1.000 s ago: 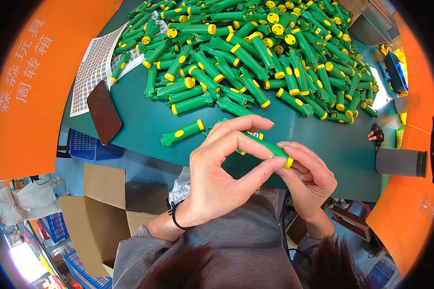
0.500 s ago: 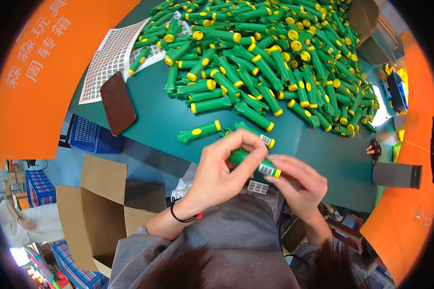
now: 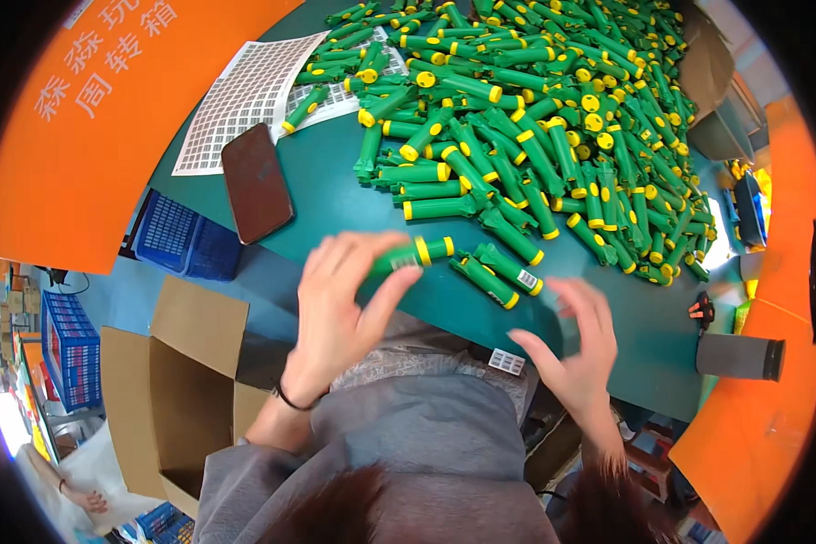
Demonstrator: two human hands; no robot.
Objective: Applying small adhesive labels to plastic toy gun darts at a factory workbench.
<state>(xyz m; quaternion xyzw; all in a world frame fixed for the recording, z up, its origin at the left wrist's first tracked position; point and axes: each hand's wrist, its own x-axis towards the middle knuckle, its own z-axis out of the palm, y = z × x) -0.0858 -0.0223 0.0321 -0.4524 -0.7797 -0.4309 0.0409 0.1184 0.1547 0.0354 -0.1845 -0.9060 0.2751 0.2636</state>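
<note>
My left hand (image 3: 349,290) is closed around a green plastic toy tube (image 3: 397,263) with a yellow end cap and a barcode sticker; the fingers hide most of it. Behind it lies another green tube (image 3: 441,247), partly covered by that hand. Between my hands, two more green tubes (image 3: 517,270) (image 3: 483,279) rest side by side on the table, both bearing white stickers. My right hand (image 3: 576,349) is open and empty, thumb and fingers spread, just right of these tubes. A small sticker piece (image 3: 507,362) lies at the table's near edge, below my right hand.
A large heap of green tubes (image 3: 553,136) covers the far table. Left of it are sticker sheets (image 3: 245,95) and a dark phone (image 3: 257,184). An open cardboard box (image 3: 195,399) stands lower left, near a blue crate (image 3: 186,238). A grey cylinder (image 3: 739,356) and scissors (image 3: 702,308) are at right.
My hands have parted: the left moved left with the stickered tube, and the right let go and opened. Two stickered tubes now show uncovered on the table. The view has shifted slightly.
</note>
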